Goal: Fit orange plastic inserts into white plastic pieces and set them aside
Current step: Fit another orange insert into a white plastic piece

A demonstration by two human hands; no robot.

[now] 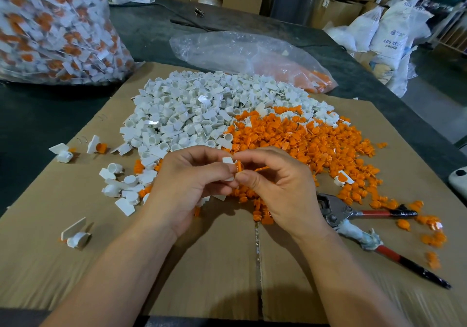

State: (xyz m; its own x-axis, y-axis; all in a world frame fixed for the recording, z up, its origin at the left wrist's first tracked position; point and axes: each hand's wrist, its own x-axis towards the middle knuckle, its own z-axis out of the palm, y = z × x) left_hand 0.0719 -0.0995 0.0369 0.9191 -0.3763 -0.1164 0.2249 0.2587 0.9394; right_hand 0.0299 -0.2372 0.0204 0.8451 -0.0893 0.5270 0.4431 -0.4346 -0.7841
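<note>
left hand (187,185) pinching a white piece (228,161), right hand (275,182) gripping an orange insert (238,167) right against it, piles behind on cardboard (214,263)

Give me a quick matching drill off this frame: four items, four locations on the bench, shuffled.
Items:
1. white pieces pile
2. orange inserts pile
3. pliers
4. bag of finished parts

Places:
A. far left, on the dark table
B. on the cardboard, right of the right hand
C. centre-left of the cardboard
D. centre-right of the cardboard

Pairs: 1-C, 2-D, 3-B, 4-A
</note>
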